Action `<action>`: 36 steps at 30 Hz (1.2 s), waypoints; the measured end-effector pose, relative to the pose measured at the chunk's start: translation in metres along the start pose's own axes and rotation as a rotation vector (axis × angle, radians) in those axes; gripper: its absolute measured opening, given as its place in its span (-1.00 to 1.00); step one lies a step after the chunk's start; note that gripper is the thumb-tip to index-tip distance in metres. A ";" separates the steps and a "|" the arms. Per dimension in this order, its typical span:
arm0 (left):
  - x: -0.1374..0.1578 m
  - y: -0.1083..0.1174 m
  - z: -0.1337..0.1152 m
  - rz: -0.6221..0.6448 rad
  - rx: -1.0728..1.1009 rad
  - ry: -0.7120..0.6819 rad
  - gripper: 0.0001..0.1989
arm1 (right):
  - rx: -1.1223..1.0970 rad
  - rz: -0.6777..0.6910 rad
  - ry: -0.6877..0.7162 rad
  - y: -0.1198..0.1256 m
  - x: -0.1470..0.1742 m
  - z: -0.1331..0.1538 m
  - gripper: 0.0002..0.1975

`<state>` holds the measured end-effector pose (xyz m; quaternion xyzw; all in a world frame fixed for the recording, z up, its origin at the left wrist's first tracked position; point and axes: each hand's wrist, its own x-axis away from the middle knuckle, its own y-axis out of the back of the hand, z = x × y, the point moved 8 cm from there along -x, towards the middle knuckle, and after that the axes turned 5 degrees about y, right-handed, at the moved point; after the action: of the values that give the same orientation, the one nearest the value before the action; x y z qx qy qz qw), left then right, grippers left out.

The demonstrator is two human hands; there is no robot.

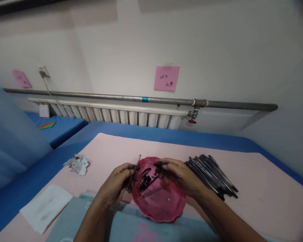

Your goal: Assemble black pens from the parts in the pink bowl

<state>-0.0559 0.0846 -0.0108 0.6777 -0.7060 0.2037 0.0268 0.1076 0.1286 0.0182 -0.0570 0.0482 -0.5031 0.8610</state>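
Observation:
My left hand [121, 176], closed over the left rim of a pinkish-red scalloped plate [164, 210], grips a slim clear pen tube [139, 159] that stands tilted between thumb and fingers. Across the plate's upper right, my right hand [178, 173] is closed in a pinch; what its darkened fingertips hold, if anything, is too small to name. Black pen caps and small parts [145, 181] lie in the plate between both hands, along with a clear tube [154, 191]. To the right of my right hand is a pile of black-and-clear pens [212, 174].
A crumpled tissue [78, 164] and a smudged white sheet [46, 206] lie left on the pink cover [267, 188]. Teal cloth [126, 227] is at the near edge. Behind the blue table edge [204, 137] are a radiator [131, 117] and pipe [166, 100].

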 end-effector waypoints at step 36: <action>0.002 -0.013 0.005 0.165 -0.157 -0.053 -0.77 | 0.142 -0.166 0.214 0.000 0.013 0.041 -0.82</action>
<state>-0.0427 0.0810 -0.0114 0.6182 -0.7737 0.1312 0.0445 0.1197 0.1197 0.0579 0.0540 0.0992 -0.5780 0.8082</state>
